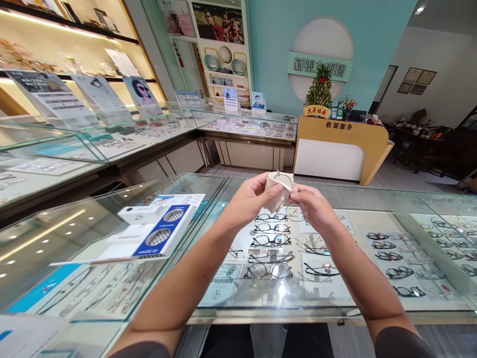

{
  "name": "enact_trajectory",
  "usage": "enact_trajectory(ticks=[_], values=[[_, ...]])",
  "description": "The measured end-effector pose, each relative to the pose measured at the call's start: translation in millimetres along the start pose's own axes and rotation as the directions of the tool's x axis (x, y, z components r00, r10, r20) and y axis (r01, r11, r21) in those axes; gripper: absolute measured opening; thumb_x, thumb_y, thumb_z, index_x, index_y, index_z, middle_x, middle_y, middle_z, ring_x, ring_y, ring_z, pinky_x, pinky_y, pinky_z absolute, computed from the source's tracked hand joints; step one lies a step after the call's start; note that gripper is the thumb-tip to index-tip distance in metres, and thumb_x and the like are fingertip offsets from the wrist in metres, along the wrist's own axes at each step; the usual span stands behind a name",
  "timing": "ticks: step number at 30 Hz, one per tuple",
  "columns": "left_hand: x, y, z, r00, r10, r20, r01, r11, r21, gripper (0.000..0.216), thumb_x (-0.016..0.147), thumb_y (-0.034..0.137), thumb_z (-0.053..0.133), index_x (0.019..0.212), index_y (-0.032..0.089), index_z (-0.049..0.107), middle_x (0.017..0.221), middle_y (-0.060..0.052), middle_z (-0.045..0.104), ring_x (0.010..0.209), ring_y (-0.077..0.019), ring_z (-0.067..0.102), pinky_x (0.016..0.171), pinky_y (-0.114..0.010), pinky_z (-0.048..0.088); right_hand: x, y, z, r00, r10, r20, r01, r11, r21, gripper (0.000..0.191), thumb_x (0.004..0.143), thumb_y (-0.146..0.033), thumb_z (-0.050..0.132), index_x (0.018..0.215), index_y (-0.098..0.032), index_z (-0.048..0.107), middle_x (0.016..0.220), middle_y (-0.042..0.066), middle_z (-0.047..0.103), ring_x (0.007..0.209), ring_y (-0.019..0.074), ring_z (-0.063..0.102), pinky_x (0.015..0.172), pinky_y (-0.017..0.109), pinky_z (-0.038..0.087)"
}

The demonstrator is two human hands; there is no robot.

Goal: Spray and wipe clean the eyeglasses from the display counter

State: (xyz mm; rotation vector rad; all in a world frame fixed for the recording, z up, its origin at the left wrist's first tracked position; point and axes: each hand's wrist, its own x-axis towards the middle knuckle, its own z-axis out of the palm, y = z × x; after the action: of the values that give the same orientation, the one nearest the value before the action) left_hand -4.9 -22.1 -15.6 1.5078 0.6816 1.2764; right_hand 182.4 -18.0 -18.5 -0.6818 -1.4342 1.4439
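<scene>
Both my hands are raised together above a glass display counter [335, 199]. My left hand [249, 201] pinches a small cream cleaning cloth [278, 191] wrapped around a thin pair of glasses; only a bit of wire frame shows at the cloth's top and lower edge. My right hand [313, 206] is closed on the other side of the cloth and glasses, its fingertips touching the left hand's. Rows of spectacle frames [271, 242] lie inside the case below.
A blue and white box with checkered circles [166, 236] and a small white box [141, 214] lie on the counter to the left. More glass showcases [249, 127] run behind, and a yellow cashier desk [341, 149] with a small decorated tree [319, 92] stands beyond.
</scene>
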Motion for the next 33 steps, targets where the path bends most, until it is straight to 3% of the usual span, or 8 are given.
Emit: enact_trajectory(ticks=[6, 12, 14, 16, 20, 23, 26, 33], values=[[1, -4, 6, 0.998, -0.002, -0.066, 0.002, 1.0, 0.006, 0.05, 0.063, 0.047, 0.101, 0.09, 0.017, 0.072, 0.079, -0.002, 0.071, 0.068, -0.0142, 0.061, 0.061, -0.024, 0.049, 1, 3, 0, 0.999, 0.03, 0.016, -0.03, 0.999, 0.021, 0.016, 0.07, -0.034, 0.075, 0.062, -0.023, 0.066, 0.071, -0.002, 0.058, 0.077, 0.017, 0.049, 0.079, 0.031, 0.04], [1, -12, 12, 0.967, 0.093, -0.239, -0.077, 0.994, 0.077, 0.053, 0.074, 0.066, 0.09, 0.077, 0.016, 0.073, 0.067, -0.001, 0.066, 0.059, -0.0117, 0.054, 0.055, -0.024, 0.043, 0, 8, -1, 0.996, 0.01, 0.092, -0.009, 1.0, -0.022, 0.015, 0.075, -0.032, 0.075, 0.064, -0.023, 0.069, 0.076, -0.002, 0.062, 0.079, 0.0166, 0.053, 0.086, 0.034, 0.041], [2, -11, 6, 0.975, 0.084, -0.205, -0.07, 0.995, 0.077, 0.055, 0.08, 0.07, 0.085, 0.081, 0.015, 0.076, 0.068, -0.003, 0.068, 0.06, -0.0128, 0.055, 0.057, -0.026, 0.043, 0, 5, -2, 0.997, 0.005, 0.08, -0.004, 1.0, -0.016, 0.017, 0.076, -0.033, 0.076, 0.064, -0.023, 0.068, 0.077, -0.003, 0.06, 0.079, 0.0163, 0.053, 0.087, 0.034, 0.041], [4, -8, -1, 0.994, 0.049, -0.095, -0.043, 0.997, 0.061, 0.055, 0.083, 0.07, 0.082, 0.085, 0.014, 0.078, 0.071, -0.005, 0.071, 0.061, -0.0142, 0.058, 0.058, -0.027, 0.045, -1, 1, -5, 0.998, 0.002, 0.066, -0.001, 1.0, -0.014, 0.019, 0.076, -0.033, 0.078, 0.064, -0.023, 0.067, 0.078, -0.002, 0.059, 0.078, 0.016, 0.053, 0.086, 0.035, 0.041], [6, -5, -7, 0.998, 0.018, 0.064, -0.017, 1.0, -0.018, 0.047, 0.076, 0.055, 0.093, 0.096, 0.015, 0.077, 0.082, -0.006, 0.075, 0.068, -0.0143, 0.064, 0.061, -0.025, 0.05, -1, -4, -6, 0.998, -0.001, 0.061, 0.001, 1.0, 0.0, 0.021, 0.074, -0.034, 0.081, 0.064, -0.023, 0.066, 0.077, -0.002, 0.058, 0.078, 0.0164, 0.052, 0.086, 0.034, 0.042], [5, -8, -1, 1.0, 0.008, 0.0, -0.008, 0.999, -0.053, 0.052, 0.066, 0.047, 0.1, 0.098, 0.017, 0.073, 0.085, -0.003, 0.075, 0.068, -0.0127, 0.065, 0.061, -0.022, 0.052, -1, -4, -5, 0.996, 0.044, 0.077, -0.049, 0.997, 0.059, 0.024, 0.072, -0.037, 0.082, 0.062, -0.022, 0.066, 0.074, -0.002, 0.055, 0.077, 0.0157, 0.051, 0.084, 0.034, 0.043], [3, -13, 9, 0.997, 0.003, -0.078, -0.006, 0.999, -0.033, 0.054, 0.064, 0.054, 0.1, 0.091, 0.017, 0.071, 0.076, 0.0, 0.071, 0.06, -0.0111, 0.061, 0.054, -0.021, 0.05, -3, -3, -3, 0.988, 0.081, 0.131, -0.087, 0.995, 0.039, 0.022, 0.073, -0.038, 0.084, 0.068, -0.02, 0.072, 0.079, 0.0, 0.061, 0.08, 0.0161, 0.054, 0.087, 0.035, 0.044], [0, -14, 20, 0.97, 0.118, -0.213, -0.116, 0.993, 0.022, 0.06, 0.08, 0.075, 0.081, 0.072, 0.017, 0.066, 0.059, 0.0, 0.062, 0.05, -0.0101, 0.052, 0.046, -0.023, 0.041, -5, 2, -2, 0.979, 0.059, 0.193, -0.053, 0.998, -0.037, 0.028, 0.076, -0.045, 0.089, 0.071, -0.021, 0.076, 0.084, 0.0, 0.063, 0.084, 0.0167, 0.056, 0.09, 0.036, 0.043]])
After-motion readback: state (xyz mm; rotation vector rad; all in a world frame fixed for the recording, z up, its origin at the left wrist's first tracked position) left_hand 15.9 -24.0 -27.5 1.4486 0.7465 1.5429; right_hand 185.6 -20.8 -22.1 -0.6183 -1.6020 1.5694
